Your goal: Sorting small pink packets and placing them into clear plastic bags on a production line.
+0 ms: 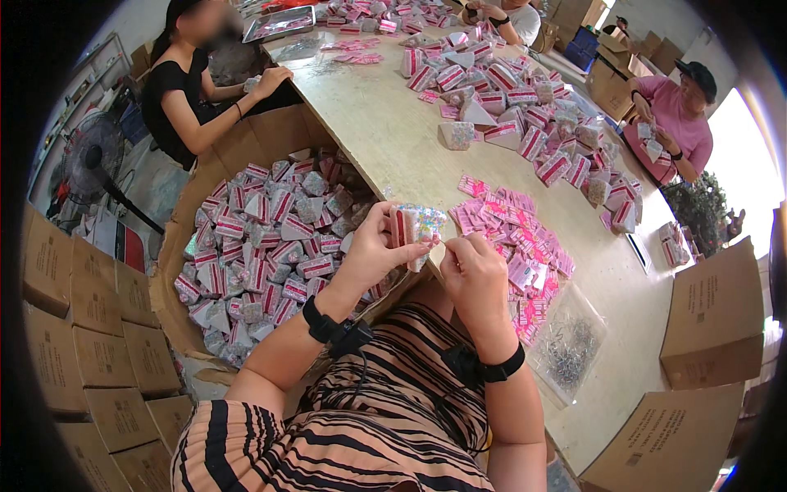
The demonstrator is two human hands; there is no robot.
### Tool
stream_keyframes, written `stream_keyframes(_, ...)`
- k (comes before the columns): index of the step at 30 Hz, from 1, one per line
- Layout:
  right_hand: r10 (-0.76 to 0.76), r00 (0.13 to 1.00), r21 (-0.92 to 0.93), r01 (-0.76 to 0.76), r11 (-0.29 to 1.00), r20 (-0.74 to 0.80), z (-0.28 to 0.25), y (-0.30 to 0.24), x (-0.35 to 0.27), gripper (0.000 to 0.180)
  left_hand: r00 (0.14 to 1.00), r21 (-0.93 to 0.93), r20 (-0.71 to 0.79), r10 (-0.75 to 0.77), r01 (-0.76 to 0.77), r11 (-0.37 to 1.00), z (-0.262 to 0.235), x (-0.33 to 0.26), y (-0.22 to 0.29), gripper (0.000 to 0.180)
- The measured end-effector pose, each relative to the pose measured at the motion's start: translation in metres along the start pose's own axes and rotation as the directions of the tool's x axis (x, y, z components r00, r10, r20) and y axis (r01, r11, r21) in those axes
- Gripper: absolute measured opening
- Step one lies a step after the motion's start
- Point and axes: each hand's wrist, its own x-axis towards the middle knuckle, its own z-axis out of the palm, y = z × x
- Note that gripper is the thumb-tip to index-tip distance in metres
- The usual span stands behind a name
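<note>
My left hand (369, 252) grips a cake-slice-shaped toy (422, 221) with a shiny speckled side and a red-and-pink layered edge. It is held just off the table's near edge. Close against the toy's right side, my right hand (476, 277) is closed in a pinch; what its fingertips hold is too small to make out. Pink printed cards (510, 220) lie in a loose heap on the table beyond my right hand. Nearer me, a clear plastic bag (567, 343) carries a tangle of small metal pieces.
A large cardboard bin (184, 193) full of similar slices stands left of the pale table (361, 123). More slices (533, 115) are piled along the table. Cartons (61, 353) stack at left, others (711, 316) at right. Co-workers sit around the table. A black fan (92, 156) stands left.
</note>
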Motion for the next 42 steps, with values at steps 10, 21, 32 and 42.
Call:
stream_keyframes(10, 0.005, 0.998, -0.033, -0.003, 0.999, 0.064, -0.002, -0.002, -0.001, 0.01, 0.979, 0.514, -0.012, 0.204, -0.169, 0.841, -0.003, -0.006, 0.007, 0.071)
stream_keyframes(21, 0.03, 0.997, -0.006, -0.029, 1.0, 0.076, 0.0, 0.003, -0.004, 0.009, 0.963, 0.639, -0.026, 0.268, -0.19, 0.745, 0.006, -0.009, 0.014, 0.069)
stream_keyframes(32, 0.001, 0.992, -0.051, 0.005, 0.999, 0.127, -0.002, 0.005, -0.004, 0.006, 0.98, 0.573, -0.05, 0.19, -0.128, 0.809, 0.007, -0.007, 0.014, 0.069)
stream_keyframes(42, 0.035, 0.992, -0.055, -0.028, 0.998, 0.119, -0.004, 0.01, -0.005, 0.006, 0.981, 0.638, -0.028, 0.193, -0.131, 0.759, 0.013, -0.005, 0.013, 0.066)
